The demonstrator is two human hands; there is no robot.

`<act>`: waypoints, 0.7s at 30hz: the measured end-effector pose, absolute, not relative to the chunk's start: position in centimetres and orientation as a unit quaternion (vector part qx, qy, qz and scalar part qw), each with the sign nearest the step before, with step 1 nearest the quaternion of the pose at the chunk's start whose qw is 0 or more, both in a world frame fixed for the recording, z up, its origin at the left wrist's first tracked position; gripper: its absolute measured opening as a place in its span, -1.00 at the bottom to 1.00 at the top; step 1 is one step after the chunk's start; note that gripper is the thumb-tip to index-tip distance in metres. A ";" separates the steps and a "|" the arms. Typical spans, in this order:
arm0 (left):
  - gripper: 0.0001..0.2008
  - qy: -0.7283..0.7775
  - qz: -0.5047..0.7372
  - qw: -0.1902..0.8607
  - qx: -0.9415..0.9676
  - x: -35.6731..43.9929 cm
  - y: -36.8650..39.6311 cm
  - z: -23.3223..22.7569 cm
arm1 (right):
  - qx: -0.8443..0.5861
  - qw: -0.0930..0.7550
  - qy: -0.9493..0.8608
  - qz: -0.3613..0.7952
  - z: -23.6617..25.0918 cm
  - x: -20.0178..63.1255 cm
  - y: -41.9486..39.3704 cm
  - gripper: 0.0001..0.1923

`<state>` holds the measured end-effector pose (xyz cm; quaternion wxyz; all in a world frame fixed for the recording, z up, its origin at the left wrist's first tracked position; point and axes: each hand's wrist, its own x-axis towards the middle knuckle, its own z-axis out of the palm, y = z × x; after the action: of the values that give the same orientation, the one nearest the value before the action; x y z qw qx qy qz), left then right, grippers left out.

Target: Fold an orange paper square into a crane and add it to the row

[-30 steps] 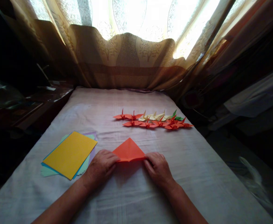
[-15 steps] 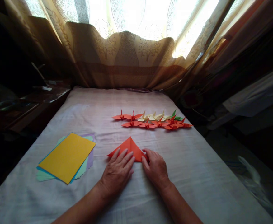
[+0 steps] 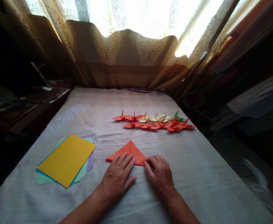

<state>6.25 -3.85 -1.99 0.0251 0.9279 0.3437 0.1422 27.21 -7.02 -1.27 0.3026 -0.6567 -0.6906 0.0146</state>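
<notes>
An orange sheet of origami paper (image 3: pixel 135 151), folded into a triangle, lies on the cloth with its peak pointing away from me. My left hand (image 3: pixel 119 171) rests flat across its lower left part, fingers stretched out, hiding some of the near edge. At the triangle's right corner, my right hand (image 3: pixel 159 172) pinches the paper between thumb and curled forefinger. Beyond the triangle stand several folded paper cranes in two rows: orange cranes (image 3: pixel 149 126), cream cranes (image 3: pixel 156 117) and a green crane (image 3: pixel 177 116) at the right.
To the left lies a stack of paper sheets, a yellow sheet (image 3: pixel 67 160) on top, with blue, mint green and purple ones under it. A pale cloth (image 3: pixel 192 193) covers the table. Behind it hangs a patterned curtain (image 3: pixel 127 56) before a bright window.
My right hand has shifted slightly right and its fingers have closed in on the triangle's right corner. My left hand stays flat on the paper. The whole view has moved a little.
</notes>
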 end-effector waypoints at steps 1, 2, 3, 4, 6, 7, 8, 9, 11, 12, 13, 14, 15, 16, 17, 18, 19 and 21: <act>-0.45 0.346 0.142 0.026 0.927 6.3 -3.9 -2.0 | -0.657 0.303 -0.690 0.015 -1.3 27.2 -7.1 -0.88; -0.45 0.348 0.142 0.026 0.926 6.3 -3.9 -2.0 | -0.657 0.304 -0.690 0.016 -1.2 27.2 -7.1 -0.88; -0.45 0.349 0.142 0.024 0.926 6.3 -4.0 -2.1 | -0.656 0.305 -0.690 0.015 -1.2 27.2 -7.1 -0.89; -0.45 0.349 0.143 0.023 0.926 6.3 -4.0 -2.1 | -0.655 0.305 -0.691 0.014 -1.2 27.2 -7.1 -0.89; -0.45 0.348 0.149 0.020 0.926 6.3 -4.0 -2.3 | -0.655 0.304 -0.692 0.012 -1.2 27.2 -7.2 -0.89; -0.45 0.348 0.152 0.020 0.925 6.3 -4.0 -2.4 | -0.655 0.303 -0.692 0.010 -1.2 27.2 -7.2 -0.88; -0.46 0.349 0.155 0.021 0.924 6.3 -4.0 -2.4 | -0.656 0.302 -0.691 0.008 -1.2 27.2 -7.2 -0.87; -0.46 0.351 0.157 0.023 0.923 6.3 -4.0 -2.5 | -0.657 0.300 -0.692 0.006 -1.2 27.2 -7.2 -0.87; -0.47 0.353 0.157 0.023 0.922 6.3 -4.1 -2.5 | -0.658 0.296 -0.693 0.002 -1.2 27.2 -7.2 -0.86; -0.47 0.352 0.156 0.022 0.923 6.3 -4.1 -2.5 | -0.658 0.294 -0.693 0.000 -1.2 27.2 -7.3 -0.86; -0.47 0.351 0.155 0.020 0.923 6.3 -4.1 -2.4 | -0.658 0.293 -0.694 -0.002 -1.2 27.2 -7.3 -0.86; -0.47 0.350 0.155 0.019 0.924 6.2 -4.1 -2.4 | -0.658 0.292 -0.694 -0.003 -1.2 27.2 -7.3 -0.86; -0.47 0.350 0.156 0.019 0.924 6.2 -4.1 -2.4 | -0.658 0.292 -0.694 -0.005 -1.1 27.2 -7.4 -0.85; -0.48 0.350 0.158 0.021 0.923 6.2 -4.1 -2.3 | -0.657 0.292 -0.695 -0.006 -1.1 27.1 -7.4 -0.85; -0.48 0.350 0.159 0.024 0.923 6.2 -4.0 -2.3 | -0.657 0.292 -0.695 -0.006 -1.0 27.1 -7.5 -0.85; -0.48 0.348 0.159 0.026 0.923 6.2 -4.0 -2.3 | -0.656 0.294 -0.695 -0.005 -1.0 27.1 -7.6 -0.85; -0.48 0.347 0.159 0.028 0.924 6.2 -4.0 -2.2 | -0.654 0.299 -0.695 -0.003 -1.0 27.1 -7.6 -0.85; -0.49 0.346 0.157 0.028 0.925 6.2 -3.9 -2.2 | -0.650 0.317 -0.691 0.005 -0.9 27.2 -7.7 -0.86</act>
<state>6.21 -3.94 -2.21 0.0278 0.9245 0.3463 0.1566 27.25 -7.74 -0.92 0.3166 -0.6499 -0.6909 0.0054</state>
